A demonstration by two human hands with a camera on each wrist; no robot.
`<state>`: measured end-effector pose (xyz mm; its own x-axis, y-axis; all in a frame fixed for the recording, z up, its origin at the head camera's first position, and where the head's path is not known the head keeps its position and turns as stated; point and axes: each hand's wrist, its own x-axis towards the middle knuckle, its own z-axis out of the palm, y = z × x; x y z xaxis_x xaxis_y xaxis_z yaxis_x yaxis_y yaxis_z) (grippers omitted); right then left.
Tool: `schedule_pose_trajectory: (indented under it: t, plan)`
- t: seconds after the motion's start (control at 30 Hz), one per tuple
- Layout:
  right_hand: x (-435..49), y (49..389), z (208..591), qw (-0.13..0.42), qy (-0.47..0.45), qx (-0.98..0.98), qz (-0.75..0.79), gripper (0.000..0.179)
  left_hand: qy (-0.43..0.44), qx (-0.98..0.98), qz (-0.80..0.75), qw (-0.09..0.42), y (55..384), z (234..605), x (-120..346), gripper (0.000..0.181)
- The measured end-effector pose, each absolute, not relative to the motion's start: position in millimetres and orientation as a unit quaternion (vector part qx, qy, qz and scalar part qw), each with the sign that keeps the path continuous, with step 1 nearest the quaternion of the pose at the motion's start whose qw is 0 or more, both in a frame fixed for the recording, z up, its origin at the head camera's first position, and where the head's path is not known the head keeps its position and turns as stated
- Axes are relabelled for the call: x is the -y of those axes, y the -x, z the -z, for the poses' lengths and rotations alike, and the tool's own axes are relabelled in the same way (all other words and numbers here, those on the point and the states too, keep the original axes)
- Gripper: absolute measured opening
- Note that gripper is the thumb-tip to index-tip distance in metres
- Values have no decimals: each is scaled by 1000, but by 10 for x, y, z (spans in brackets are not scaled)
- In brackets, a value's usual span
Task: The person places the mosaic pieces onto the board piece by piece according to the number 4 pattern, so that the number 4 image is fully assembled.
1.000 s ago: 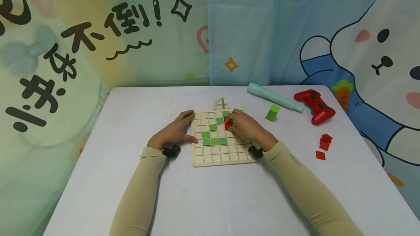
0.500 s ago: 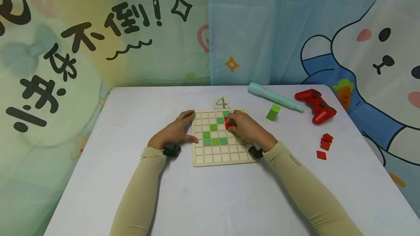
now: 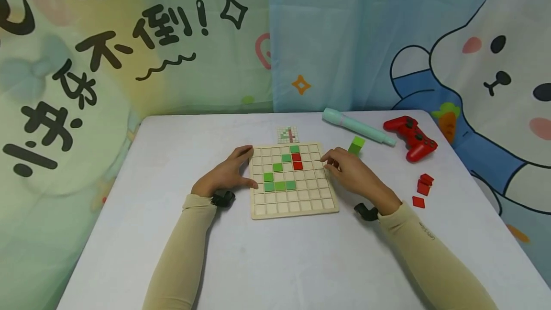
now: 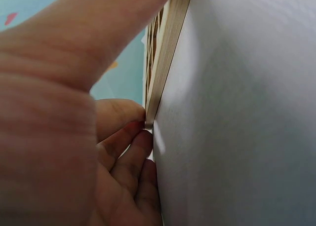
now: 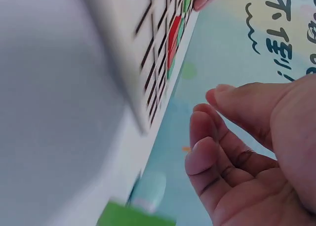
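Right hand (image 5: 247, 152) empty — head view hides palm.

On the backdrop cloth (image 3: 129, 51) behind the tabletop you can read large black Chinese characters: "不倒!" runs slantwise above a wavy line, and "快乐" stands below it to the left, with "小" beneath. The small card (image 3: 288, 134) beyond the board shows a pattern like the digit 4. The print on your right sleeve (image 3: 427, 231) is too small to read.

Beige sleeves (image 3: 185, 248), black wrist cameras (image 3: 223, 199)
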<state>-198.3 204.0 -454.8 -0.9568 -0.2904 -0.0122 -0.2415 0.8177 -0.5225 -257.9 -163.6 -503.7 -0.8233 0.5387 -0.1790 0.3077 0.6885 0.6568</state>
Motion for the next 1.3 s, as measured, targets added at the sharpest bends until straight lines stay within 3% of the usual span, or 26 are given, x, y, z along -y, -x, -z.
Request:
schedule_pose_trajectory:
  t: [0.13,0.3,0.67,1.03,1.3]
  plan:
    - [-2372,1737,4520,27,125,-957,261,21,-233,-901,-315,187,2573,5051,1644,118]
    - [-2758,1476,4516,-41,106,-957,266,19,-237,-901,-316,182,2565,5061,1668,119]
    - [-3187,1076,4860,-157,90,-932,314,24,-237,-898,-325,179,2546,5048,1632,119]
    - [-3724,838,4977,-128,3,-950,286,34,-235,-903,-315,174,2555,5023,1607,119]
    - [-3945,735,5044,-58,-33,-962,266,46,-230,-901,-319,181,2546,5036,1600,119]
